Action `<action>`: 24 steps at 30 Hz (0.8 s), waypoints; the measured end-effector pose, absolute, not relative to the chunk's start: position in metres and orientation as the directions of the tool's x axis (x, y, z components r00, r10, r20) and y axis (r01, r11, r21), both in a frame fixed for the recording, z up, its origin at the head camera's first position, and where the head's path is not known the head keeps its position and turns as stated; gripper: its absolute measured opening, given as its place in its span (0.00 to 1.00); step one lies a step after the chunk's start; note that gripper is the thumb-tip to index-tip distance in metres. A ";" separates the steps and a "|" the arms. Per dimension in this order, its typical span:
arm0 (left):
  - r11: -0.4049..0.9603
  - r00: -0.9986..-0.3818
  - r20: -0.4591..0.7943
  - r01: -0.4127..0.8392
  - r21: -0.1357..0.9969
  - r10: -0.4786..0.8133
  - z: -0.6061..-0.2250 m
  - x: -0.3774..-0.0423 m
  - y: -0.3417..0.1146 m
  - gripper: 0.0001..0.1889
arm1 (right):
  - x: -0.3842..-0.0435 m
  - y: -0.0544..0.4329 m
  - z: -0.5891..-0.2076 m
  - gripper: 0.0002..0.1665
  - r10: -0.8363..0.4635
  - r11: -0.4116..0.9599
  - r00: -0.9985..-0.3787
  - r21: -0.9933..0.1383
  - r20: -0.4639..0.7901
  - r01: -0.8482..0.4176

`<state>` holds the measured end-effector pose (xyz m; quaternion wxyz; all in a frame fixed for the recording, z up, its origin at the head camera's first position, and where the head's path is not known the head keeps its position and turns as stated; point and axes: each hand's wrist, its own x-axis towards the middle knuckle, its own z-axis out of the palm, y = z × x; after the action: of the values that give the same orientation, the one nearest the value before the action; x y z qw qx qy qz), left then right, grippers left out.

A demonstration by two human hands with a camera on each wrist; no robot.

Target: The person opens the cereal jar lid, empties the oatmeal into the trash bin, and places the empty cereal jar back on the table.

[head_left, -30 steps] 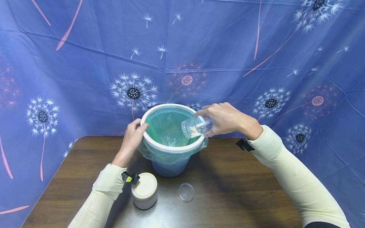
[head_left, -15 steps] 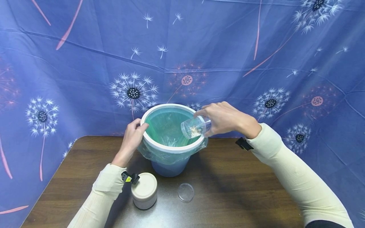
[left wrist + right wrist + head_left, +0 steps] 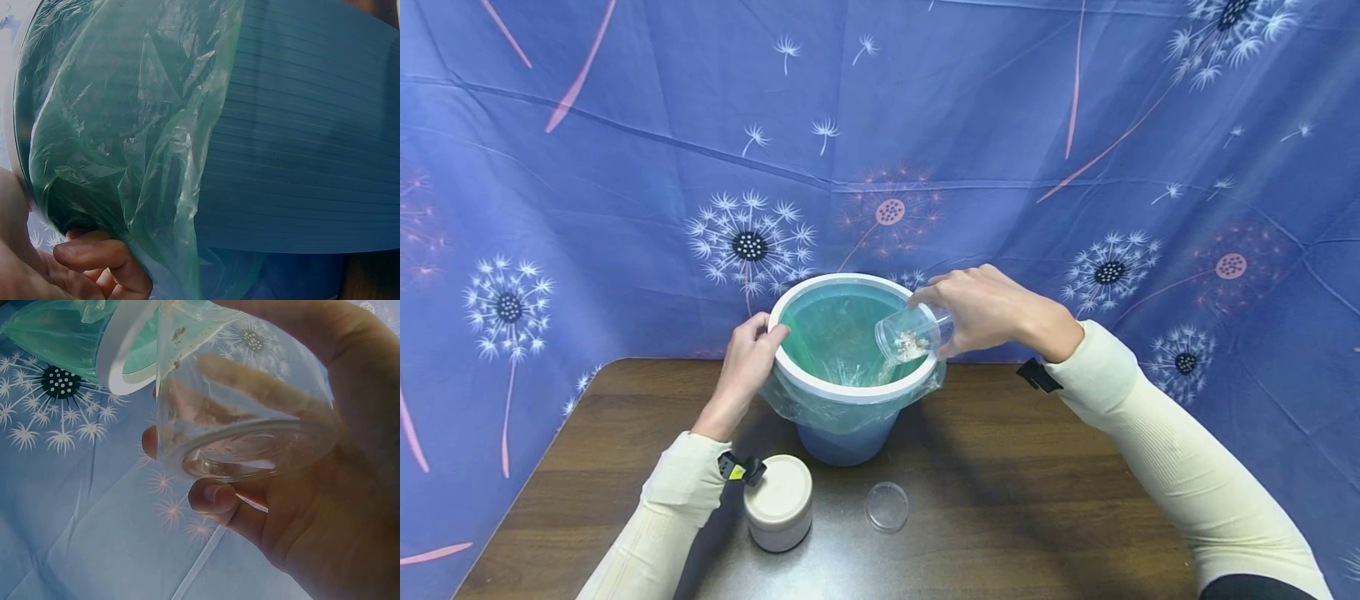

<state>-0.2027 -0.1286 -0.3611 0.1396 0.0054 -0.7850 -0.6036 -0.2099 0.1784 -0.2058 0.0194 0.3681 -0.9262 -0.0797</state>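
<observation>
A blue trash can (image 3: pixel 846 442) with a white rim and a green plastic liner (image 3: pixel 144 125) stands on the table. My left hand (image 3: pixel 748 362) grips its rim at the left, thumb on top and fingers curled below against the liner. With my right hand (image 3: pixel 988 312) I hold a clear plastic jar (image 3: pixel 244 394) tilted over the right side of the rim, its mouth toward the can's inside. Pale flakes or crumbs (image 3: pixel 912 344) lie near the jar's mouth, and some fall into the can. What they are is too small to tell.
Nearer me on the wooden table (image 3: pixel 1015 500) stand a cream lidded jar (image 3: pixel 779 504), close to my left wrist, and a clear round lid (image 3: pixel 887 507) lying flat. A blue dandelion-print cloth (image 3: pixel 625 167) hangs right behind the can.
The clear jar has shifted very slightly left, and pale bits now stream from its mouth into the can. My left hand keeps its place on the rim.
</observation>
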 end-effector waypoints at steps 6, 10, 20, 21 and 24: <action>0.268 -0.963 0.207 0.156 0.951 -0.174 -0.361 -0.202 -0.129 0.11 | -0.209 0.178 -0.207 0.41 -0.675 0.728 -0.738 0.152 -0.016 -0.669; 0.274 -0.963 0.202 0.149 0.950 -0.176 -0.362 -0.203 -0.129 0.11 | -0.208 0.178 -0.207 0.44 -0.670 0.731 -0.742 0.162 -0.006 -0.662; 0.284 -0.962 0.206 0.150 0.947 -0.177 -0.363 -0.204 -0.130 0.11 | -0.208 0.180 -0.207 0.44 -0.700 0.711 -0.711 0.167 0.067 -0.683; 0.283 -0.962 0.206 0.150 0.947 -0.177 -0.363 -0.203 -0.130 0.11 | -0.208 0.180 -0.207 0.44 -0.701 0.710 -0.710 0.162 0.069 -0.685; 0.281 -0.963 0.205 0.150 0.948 -0.176 -0.362 -0.203 -0.130 0.11 | -0.207 0.180 -0.207 0.44 -0.701 0.710 -0.709 0.158 0.071 -0.686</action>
<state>-0.2027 -0.1298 -0.3618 0.1361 0.0081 -0.7888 -0.5994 -0.2073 0.1795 -0.2074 0.0629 0.3761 -0.9225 -0.0597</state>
